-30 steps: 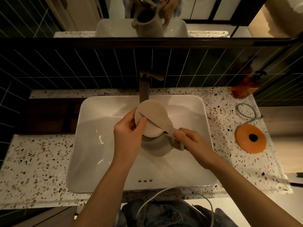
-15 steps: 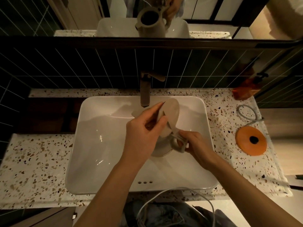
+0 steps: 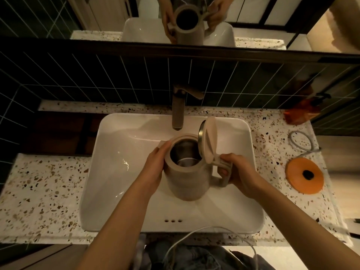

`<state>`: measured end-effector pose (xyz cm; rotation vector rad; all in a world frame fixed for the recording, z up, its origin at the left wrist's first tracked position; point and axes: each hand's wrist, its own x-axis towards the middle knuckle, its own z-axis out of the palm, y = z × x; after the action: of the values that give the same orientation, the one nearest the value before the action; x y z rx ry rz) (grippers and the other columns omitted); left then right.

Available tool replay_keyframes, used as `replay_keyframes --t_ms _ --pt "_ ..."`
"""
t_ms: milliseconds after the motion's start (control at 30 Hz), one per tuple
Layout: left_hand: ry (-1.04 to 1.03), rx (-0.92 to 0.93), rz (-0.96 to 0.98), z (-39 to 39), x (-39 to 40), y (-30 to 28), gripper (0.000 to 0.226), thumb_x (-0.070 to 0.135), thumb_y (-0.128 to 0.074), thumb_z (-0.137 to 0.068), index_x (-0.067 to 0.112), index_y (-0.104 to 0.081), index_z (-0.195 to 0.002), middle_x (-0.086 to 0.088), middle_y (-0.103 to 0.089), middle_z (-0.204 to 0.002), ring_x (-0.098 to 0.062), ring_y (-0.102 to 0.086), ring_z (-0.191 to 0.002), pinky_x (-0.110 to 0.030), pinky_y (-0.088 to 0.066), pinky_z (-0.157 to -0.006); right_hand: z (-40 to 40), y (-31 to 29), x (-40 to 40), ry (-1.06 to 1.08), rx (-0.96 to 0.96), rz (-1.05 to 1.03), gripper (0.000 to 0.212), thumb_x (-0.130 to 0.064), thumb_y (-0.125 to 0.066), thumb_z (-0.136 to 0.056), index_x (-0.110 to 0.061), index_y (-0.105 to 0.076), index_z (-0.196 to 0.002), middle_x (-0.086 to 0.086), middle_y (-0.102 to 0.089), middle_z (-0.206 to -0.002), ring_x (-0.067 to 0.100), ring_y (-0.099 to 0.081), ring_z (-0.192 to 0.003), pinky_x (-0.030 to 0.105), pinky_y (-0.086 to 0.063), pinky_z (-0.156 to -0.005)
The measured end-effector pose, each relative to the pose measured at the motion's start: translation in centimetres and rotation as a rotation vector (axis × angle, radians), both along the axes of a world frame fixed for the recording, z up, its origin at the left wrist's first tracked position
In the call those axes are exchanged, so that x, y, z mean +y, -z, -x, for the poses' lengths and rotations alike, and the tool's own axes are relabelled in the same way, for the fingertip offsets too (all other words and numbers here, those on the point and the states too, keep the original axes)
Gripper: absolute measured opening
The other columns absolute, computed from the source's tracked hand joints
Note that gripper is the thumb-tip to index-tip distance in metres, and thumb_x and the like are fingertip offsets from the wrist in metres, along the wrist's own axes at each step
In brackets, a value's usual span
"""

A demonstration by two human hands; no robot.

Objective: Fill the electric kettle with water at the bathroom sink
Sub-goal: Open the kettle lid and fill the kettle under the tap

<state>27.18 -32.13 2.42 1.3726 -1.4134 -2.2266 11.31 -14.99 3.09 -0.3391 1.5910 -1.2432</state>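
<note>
From your head camera, you have the kettle (image 3: 186, 172) held over the sink (image 3: 116, 172), a little in front of and below the tap (image 3: 178, 112). Your right hand (image 3: 236, 172) is closed around the handle (image 3: 223, 169), and your left hand (image 3: 155, 166) lies flat against the kettle's left side, fingers curved around the wall to steady it. The lid (image 3: 208, 141) stands swung up on its hinge toward the right, so the steel inside shows; it looks dry, though the dim light makes that hard to judge. No water runs from the tap. The orange base (image 3: 304, 175) sits on the tabletop (image 3: 39, 191) to the right, well apart from the sink. You seem to be at the step of lining up the open mouth with the spout. Next, you will likely need to push the kettle back until the opening sits under the spout, then free your left hand to lift the tap lever.
</note>
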Motion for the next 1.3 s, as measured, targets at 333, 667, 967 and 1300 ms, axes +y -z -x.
replay_keyframes --t_ms 333,667,967,1300 --pt "-0.055 -0.154 -0.085 3.7 -2.8 2.9 0.033 0.043 -0.049 -0.093 0.023 -0.069 -0.111 0.0 -0.071 -0.113 -0.016 -0.059 -0.111 -0.033 -0.042 -0.101 2.3 2.7 -3.7 0.094 -0.186 -0.163 0.041 -0.034 -0.046 -0.089 -0.022 -0.051 -0.051 0.0 -0.044 -0.052 0.016 -0.04 -0.057 0.043 -0.036 -0.08" --pt "-0.112 -0.142 -0.027 5.9 -5.9 3.1 0.04 0.044 -0.06 -0.084 0.018 -0.069 -0.113 0.0 -0.075 -0.103 -0.017 -0.066 -0.101 -0.031 -0.05 -0.084 3.1 3.5 -6.8 0.131 -0.164 -0.149 0.038 -0.048 -0.05 -0.089 -0.02 -0.053 -0.063 0.002 -0.042 -0.055 0.013 -0.042 -0.054 0.043 -0.036 -0.081" --pt "-0.113 -0.191 0.141 5.8 -5.5 4.6 0.048 0.051 -0.044 -0.093 0.018 -0.06 -0.124 -0.004 -0.066 -0.12 -0.021 -0.059 -0.11 -0.041 -0.044 -0.102 3.4 6.2 -7.0 0.168 0.026 -0.071 0.037 -0.039 -0.051 -0.088 -0.017 -0.055 -0.058 0.003 -0.042 -0.052 0.013 -0.041 -0.053 0.036 -0.032 -0.066" --pt "-0.16 -0.2 0.169 4.5 -5.6 5.9 0.031 0.038 -0.044 -0.097 0.02 -0.064 -0.082 -0.006 -0.065 -0.089 -0.019 -0.057 -0.088 -0.034 -0.045 -0.081 3.1 8.3 -7.6 0.23 0.113 -0.016 0.039 -0.027 -0.056 -0.087 0.008 -0.063 -0.074 0.006 -0.044 -0.051 0.014 -0.041 -0.053 0.033 -0.034 -0.061"
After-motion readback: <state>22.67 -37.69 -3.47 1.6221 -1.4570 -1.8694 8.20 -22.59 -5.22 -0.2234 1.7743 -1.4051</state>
